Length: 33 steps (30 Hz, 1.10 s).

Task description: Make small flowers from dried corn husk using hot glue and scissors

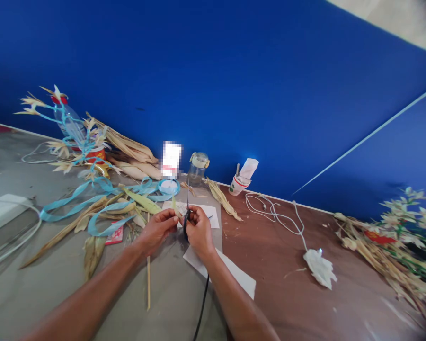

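Note:
My left hand [158, 228] and my right hand [199, 231] meet over the table's middle, both with fingers closed. My right hand grips a dark tool [186, 221] with a black cord [202, 303] trailing back toward me. My left hand pinches a small piece of dried husk [175, 208] next to the tool's tip. White paper sheets [213, 215] lie under and behind the hands. A thin wooden stick [148, 284] lies below my left wrist.
Dried husks and blue ribbon [102, 208] spread at left, with a plastic bottle [69, 124] and husk flowers. A glass jar [197, 169], a paper cup [238, 184], a white cable [273, 210] and crumpled tissue [319, 267] sit along the blue wall. More husk flowers [394, 237] lie right.

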Tool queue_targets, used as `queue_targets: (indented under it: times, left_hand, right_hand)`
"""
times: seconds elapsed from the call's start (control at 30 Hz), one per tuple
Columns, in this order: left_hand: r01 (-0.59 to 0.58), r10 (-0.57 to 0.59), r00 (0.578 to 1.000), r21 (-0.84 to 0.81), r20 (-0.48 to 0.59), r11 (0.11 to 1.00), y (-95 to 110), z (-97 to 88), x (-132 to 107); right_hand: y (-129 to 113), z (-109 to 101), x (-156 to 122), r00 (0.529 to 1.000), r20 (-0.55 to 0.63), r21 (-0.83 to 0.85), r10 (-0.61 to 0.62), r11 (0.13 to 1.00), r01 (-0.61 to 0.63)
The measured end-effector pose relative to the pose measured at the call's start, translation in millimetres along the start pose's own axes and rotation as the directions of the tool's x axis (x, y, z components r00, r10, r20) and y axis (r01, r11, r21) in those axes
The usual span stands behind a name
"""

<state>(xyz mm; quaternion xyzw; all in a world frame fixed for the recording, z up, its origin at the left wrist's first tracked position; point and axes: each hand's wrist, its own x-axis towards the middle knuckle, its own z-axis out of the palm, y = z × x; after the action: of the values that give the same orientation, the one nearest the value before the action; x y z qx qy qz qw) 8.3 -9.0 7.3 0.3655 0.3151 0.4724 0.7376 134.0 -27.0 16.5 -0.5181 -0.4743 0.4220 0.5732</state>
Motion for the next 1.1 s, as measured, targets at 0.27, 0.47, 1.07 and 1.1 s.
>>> queue_targets:
  times: [0.27,0.47,1.07,1.1]
  left_hand:
    - [0.02,-0.02,1.0,-0.011,-0.002,1.0,0.0,0.8,-0.7]
    - [0.02,-0.02,1.0,-0.019,0.016,1.0,-0.9,-0.5,-0.1]
    - [0.007,-0.018,0.998,-0.213,-0.052,0.977,8.2,0.1,-0.8]
    - [0.011,-0.021,0.999,-0.208,-0.047,0.978,7.3,0.3,-0.8]
  right_hand:
    - [-1.2,1.1,-1.2,1.0,-0.008,0.055,0.03,0.998,-0.03]
    - [-1.8,2.3,-2.3,1.0,-0.012,0.028,0.021,0.999,-0.021]
    - [-1.3,7.3,-5.2,0.994,-0.089,0.024,-0.065,0.997,0.067]
    - [-0.9,8.5,-5.6,0.994,-0.086,0.026,-0.067,0.997,0.07]
